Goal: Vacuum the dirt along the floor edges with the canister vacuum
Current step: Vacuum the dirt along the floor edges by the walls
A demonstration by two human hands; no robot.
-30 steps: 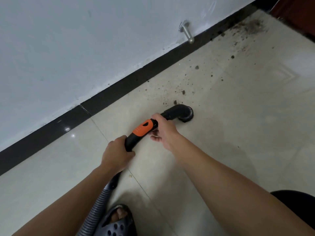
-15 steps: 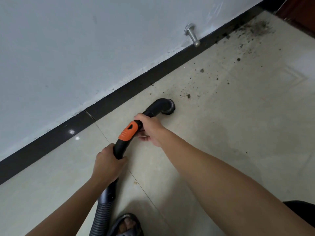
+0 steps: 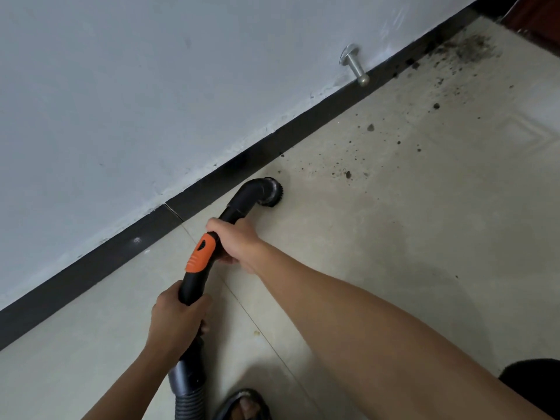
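Observation:
The vacuum handle (image 3: 200, 262) is black with an orange grip and runs from the grey ribbed hose (image 3: 188, 389) to a round brush nozzle (image 3: 271, 194). The nozzle rests on the beige floor tile close to the black baseboard (image 3: 212, 189). My left hand (image 3: 178, 319) is closed around the lower end of the handle. My right hand (image 3: 239, 244) grips the tube just above the orange part. Dark dirt (image 3: 348, 174) is scattered to the right of the nozzle, and a thicker patch of dirt (image 3: 466, 50) lies in the far corner.
A metal door stop (image 3: 354, 66) sticks out of the white wall above the baseboard. My sandalled foot (image 3: 245, 404) is at the bottom edge. A dark shape (image 3: 533, 386) sits at the lower right. A reddish door edge (image 3: 539, 16) stands at the top right.
The nozzle has moved left and towards the baseboard, away from the scattered dirt. Both hands went with the handle and kept their grip.

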